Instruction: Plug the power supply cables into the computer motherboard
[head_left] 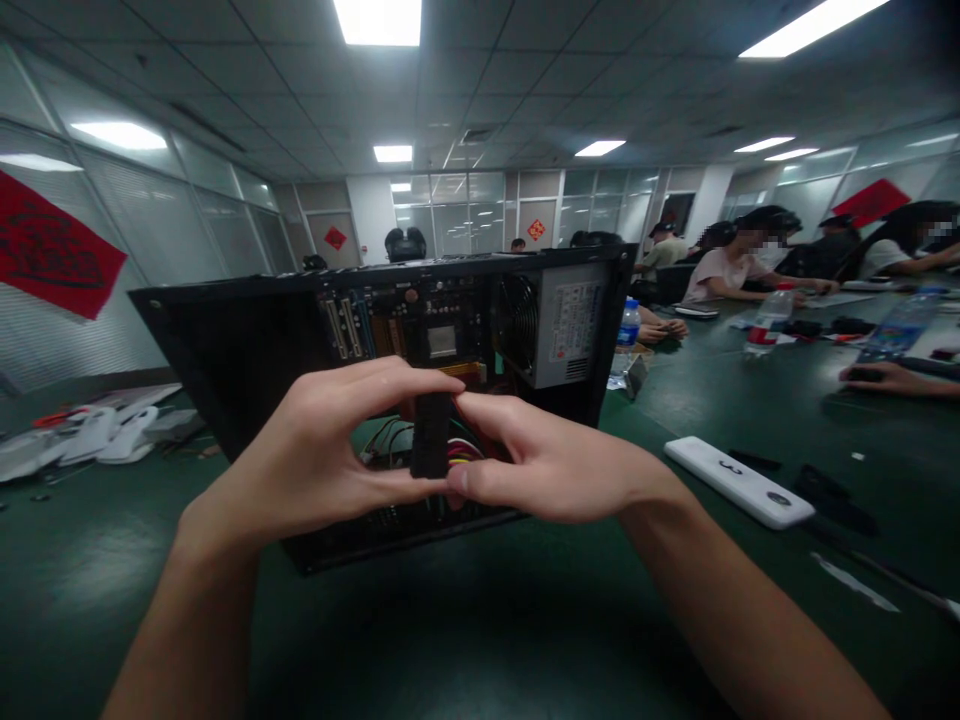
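Observation:
In front of the open side of a black computer case (375,262), both of my hands grip a dark, long power connector (430,435). My left hand (322,445) pinches its top and bottom ends between fingers and thumb. From the right, my right hand (555,455) closes on the same piece, its thumb near the lower end. Coloured wires (463,445) run behind the connector into the case. Beyond my fingers the motherboard (442,300) and a silver power supply (570,320) show. My hands hide the lower middle of the case.
White plastic parts (112,432) lie left on the green table (150,570). At right are a white device marked 3 (739,480), black pieces (832,497) and bottles (770,318). Several people sit along the table; a co-worker's hand (889,380) rests at far right.

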